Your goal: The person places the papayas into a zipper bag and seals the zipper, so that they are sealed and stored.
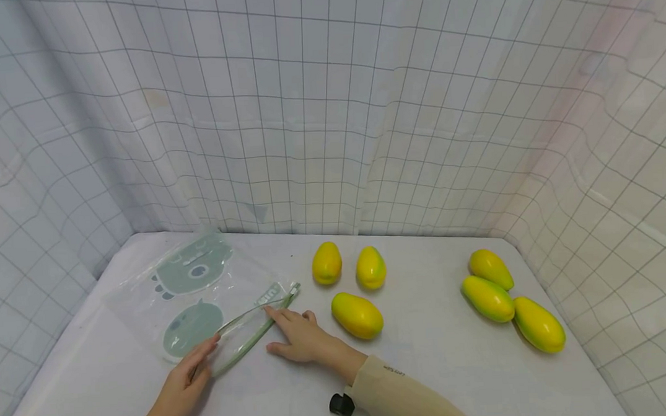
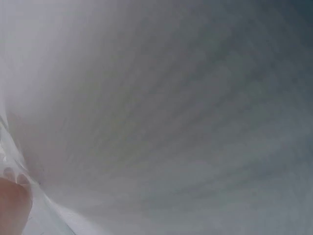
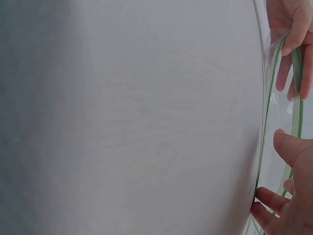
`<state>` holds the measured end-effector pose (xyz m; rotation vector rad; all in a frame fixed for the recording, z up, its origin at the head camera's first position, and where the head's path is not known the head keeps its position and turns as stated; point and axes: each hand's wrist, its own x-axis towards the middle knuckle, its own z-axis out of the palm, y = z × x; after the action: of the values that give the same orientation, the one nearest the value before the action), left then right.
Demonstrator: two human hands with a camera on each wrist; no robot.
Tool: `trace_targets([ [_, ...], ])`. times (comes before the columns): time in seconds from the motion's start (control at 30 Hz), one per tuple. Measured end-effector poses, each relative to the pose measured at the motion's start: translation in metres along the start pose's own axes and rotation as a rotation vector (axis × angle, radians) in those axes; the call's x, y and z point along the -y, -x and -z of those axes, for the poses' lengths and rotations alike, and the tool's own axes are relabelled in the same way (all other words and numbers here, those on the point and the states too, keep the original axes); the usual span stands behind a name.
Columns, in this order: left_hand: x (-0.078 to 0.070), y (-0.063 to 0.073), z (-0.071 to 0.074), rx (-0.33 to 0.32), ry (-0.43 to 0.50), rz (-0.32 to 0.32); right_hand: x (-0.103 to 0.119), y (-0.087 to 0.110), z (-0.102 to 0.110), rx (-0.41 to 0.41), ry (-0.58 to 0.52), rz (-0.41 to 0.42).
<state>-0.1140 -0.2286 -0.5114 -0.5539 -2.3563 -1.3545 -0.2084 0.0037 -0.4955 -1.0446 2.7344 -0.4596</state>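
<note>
A clear zip bag [image 1: 195, 329] with green cartoon prints lies on the left of the white table, its green-edged mouth parted toward me. At the near left end of the mouth, my left hand [image 1: 181, 379] holds the rim; the right wrist view shows the green edge [image 3: 297, 68] running between its thumb and fingers. My right hand [image 1: 302, 336] reaches to the other end of the mouth, close to the slider [image 1: 295, 289]. Its fingertips touch the rim, with the thumb spread away. Only a fingertip [image 2: 14, 200] and some clear plastic show at the edge of the left wrist view.
Three yellow-green mangoes stand just right of the bag: one near my right wrist [image 1: 357, 315], two behind it [image 1: 327, 264]. Three more mangoes [image 1: 489, 298] lie together at the table's right side. Grid-patterned curtains [image 1: 329, 121] enclose the table [image 1: 423, 365].
</note>
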Motion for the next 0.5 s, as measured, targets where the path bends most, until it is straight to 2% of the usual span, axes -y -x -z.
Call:
trace_targets([
  [0.17, -0.0018, -0.0004, -0.0011, 0.018, -0.005, 0.056, -0.0008, -0.0002, -0.0002, 0.0, -0.007, -0.004],
  [0.43, -0.0051, -0.0026, -0.0045, -0.017, 0.003, 0.106, -0.0017, 0.0014, 0.0006, -0.003, -0.013, 0.008],
  [0.5, -0.0057, -0.0035, -0.0052, -0.007, 0.005, 0.137, -0.0021, 0.0015, 0.0008, -0.005, -0.016, 0.01],
])
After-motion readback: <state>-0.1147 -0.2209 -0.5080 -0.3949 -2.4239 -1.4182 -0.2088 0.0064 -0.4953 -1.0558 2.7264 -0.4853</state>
